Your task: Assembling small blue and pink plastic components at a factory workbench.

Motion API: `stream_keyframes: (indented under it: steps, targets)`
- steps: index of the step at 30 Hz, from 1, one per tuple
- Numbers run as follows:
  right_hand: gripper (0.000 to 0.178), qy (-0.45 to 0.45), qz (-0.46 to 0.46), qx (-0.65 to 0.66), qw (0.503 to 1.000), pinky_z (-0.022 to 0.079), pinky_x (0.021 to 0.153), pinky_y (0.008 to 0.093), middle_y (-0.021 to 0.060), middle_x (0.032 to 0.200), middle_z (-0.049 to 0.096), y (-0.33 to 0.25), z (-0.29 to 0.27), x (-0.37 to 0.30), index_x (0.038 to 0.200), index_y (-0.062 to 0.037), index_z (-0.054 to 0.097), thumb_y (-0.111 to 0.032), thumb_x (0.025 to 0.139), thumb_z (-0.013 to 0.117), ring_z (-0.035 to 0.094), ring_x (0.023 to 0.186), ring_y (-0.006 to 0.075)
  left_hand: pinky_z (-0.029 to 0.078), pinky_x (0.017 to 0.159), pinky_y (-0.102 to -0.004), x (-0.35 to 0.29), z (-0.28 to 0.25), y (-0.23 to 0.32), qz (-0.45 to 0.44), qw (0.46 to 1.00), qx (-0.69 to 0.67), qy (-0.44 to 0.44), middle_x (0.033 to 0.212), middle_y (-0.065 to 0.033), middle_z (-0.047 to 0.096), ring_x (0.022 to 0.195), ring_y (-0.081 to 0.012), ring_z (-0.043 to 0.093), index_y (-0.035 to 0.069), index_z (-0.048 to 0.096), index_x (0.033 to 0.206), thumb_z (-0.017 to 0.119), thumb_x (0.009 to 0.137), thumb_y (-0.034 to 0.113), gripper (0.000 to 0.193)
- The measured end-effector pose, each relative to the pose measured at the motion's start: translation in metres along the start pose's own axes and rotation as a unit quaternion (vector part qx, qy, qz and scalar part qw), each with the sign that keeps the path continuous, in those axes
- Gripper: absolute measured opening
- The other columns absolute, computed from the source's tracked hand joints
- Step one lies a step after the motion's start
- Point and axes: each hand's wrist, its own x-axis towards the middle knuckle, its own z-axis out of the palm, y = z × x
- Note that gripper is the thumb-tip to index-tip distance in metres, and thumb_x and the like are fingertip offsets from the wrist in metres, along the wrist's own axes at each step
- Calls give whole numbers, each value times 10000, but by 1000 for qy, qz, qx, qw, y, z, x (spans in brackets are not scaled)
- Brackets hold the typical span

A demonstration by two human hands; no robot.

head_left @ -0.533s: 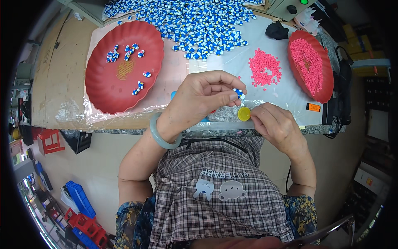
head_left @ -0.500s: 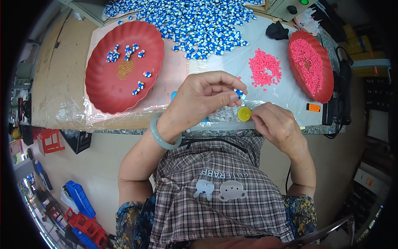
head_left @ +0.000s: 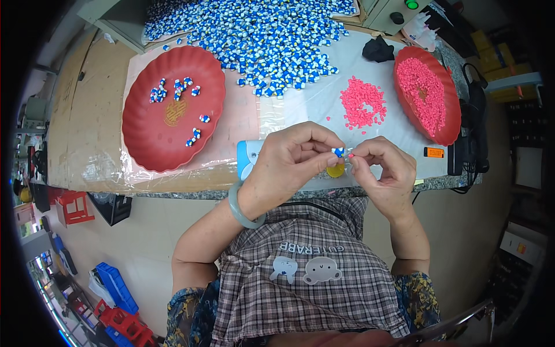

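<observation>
Between thumb and forefinger, my left hand pinches a small blue-and-white figure piece. My right hand faces it, its fingertips closed on a tiny pink piece just beside the blue one; whether the two touch I cannot tell. Under the fingers sits a round yellow cap, partly covered. Part of a light-blue and white object shows behind my left hand. To the right, loose pink pieces lie spread on the white sheet.
A large heap of blue-and-white pieces covers the back. At left, a red scalloped plate holds several such pieces; another red plate at right is filled with pink bits. Nearby are a black cloth and an orange-labelled item.
My right hand has come up from beside the yellow cap to the left fingertips, a pink piece now showing in its pinch. The left hand sits slightly lower in view, still holding the blue-and-white piece.
</observation>
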Motion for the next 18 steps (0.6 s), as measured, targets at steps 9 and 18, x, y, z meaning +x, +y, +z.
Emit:
stream_keyframes:
  steps: [9,18]
  targets:
    - [141,13,-18,-43,999,571,639,239,87,842,688,-2,6,4,908,41,667,105,792,714,678,725,124,560,958,-306,0,2,0,29,998,49,14,1142,-134,634,1064,-183,655,-75,633,1074,657,903,-86,173]
    - [116,3,-53,-98,994,563,603,242,88,814,687,-1,8,4,879,38,671,99,795,722,682,692,130,599,855,-272,-1,4,3,88,981,175,13,1126,-131,637,1010,-177,675,-59,651,1035,665,884,-84,153]
